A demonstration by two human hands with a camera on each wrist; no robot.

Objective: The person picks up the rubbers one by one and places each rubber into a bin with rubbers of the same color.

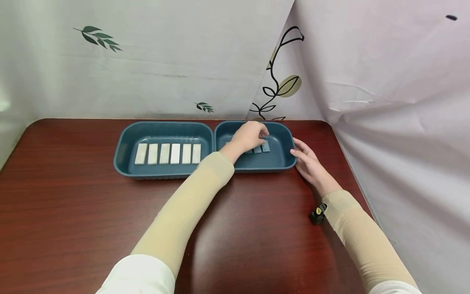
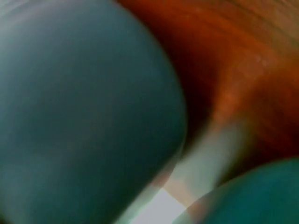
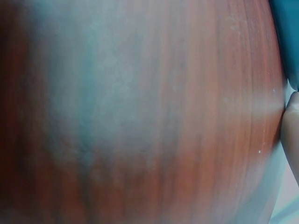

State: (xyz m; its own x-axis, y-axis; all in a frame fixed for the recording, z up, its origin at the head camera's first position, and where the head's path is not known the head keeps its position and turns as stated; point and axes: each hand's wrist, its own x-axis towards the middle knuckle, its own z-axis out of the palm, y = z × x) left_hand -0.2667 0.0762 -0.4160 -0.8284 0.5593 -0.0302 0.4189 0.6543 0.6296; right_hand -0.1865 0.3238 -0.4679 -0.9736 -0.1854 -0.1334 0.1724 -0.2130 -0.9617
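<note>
Two blue plastic bins stand side by side at the back of the table. My left hand (image 1: 249,135) reaches down into the right bin (image 1: 257,169), its fingers bent and thumb apart from them. Just beside its fingertips lie blue tiles (image 1: 266,147) in a row; the hand and wrist hide part of that row. At the bin's right end, my right hand (image 1: 308,163) holds the wall, thumb at the rim and fingers along the outside. In the left bin (image 1: 161,176) lies a row of several white tiles (image 1: 175,154).
The bins stand on a dark red wood table (image 1: 249,228). White cloth (image 1: 176,61) with leaf prints hangs behind, and more cloth drapes down the right side. A small black device (image 1: 317,215) is at the right wrist. Both wrist views are mostly blurred.
</note>
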